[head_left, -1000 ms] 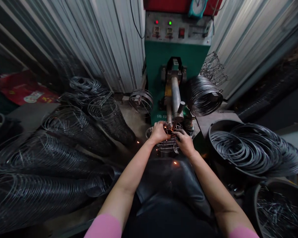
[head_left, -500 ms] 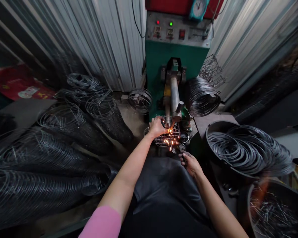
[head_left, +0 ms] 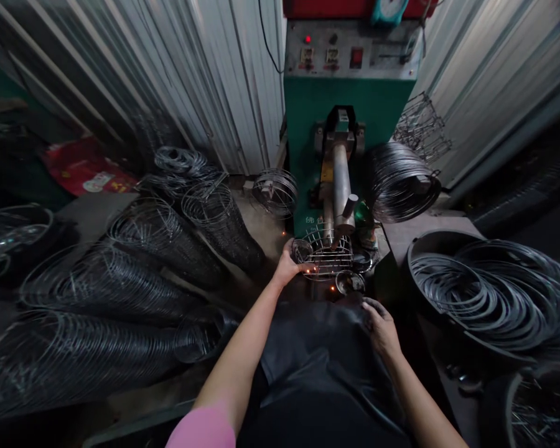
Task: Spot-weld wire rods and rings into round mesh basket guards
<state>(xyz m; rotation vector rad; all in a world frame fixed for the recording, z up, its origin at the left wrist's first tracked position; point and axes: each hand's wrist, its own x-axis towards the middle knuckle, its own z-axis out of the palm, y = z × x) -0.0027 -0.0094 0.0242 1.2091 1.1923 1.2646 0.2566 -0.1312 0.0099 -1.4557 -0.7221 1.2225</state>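
A round wire rack (head_left: pixel 332 269) sits under the welding machine's electrode arm (head_left: pixel 342 180). My left hand (head_left: pixel 288 266) is closed on the rack's left edge, with the thumb along the near side. A small wire ring (head_left: pixel 301 250) shows beside its fingers. My right hand (head_left: pixel 381 325) is lower right of the rack, above the dark apron (head_left: pixel 317 348). Its thumb and fingertips are pinched together, and what lies in them is too dark to make out. Another small ring (head_left: pixel 350 284) is just beyond those fingertips. A few orange sparks glow near the rack.
The green welding machine (head_left: pixel 303 112) stands ahead, with a control panel (head_left: pixel 378 50). Stacks of wire rings (head_left: pixel 98 348) fill the left side. At right are a tub (head_left: pixel 415 246) of wire rings, a bin (head_left: pixel 506 404) of short wire pieces, and a hanging wire coil (head_left: pixel 401 180).
The bright sparks at the electrode have died down to a few specks. The green lamp has gone dark. My left hand has shifted left from the electrode, and my right hand has drawn back slightly.
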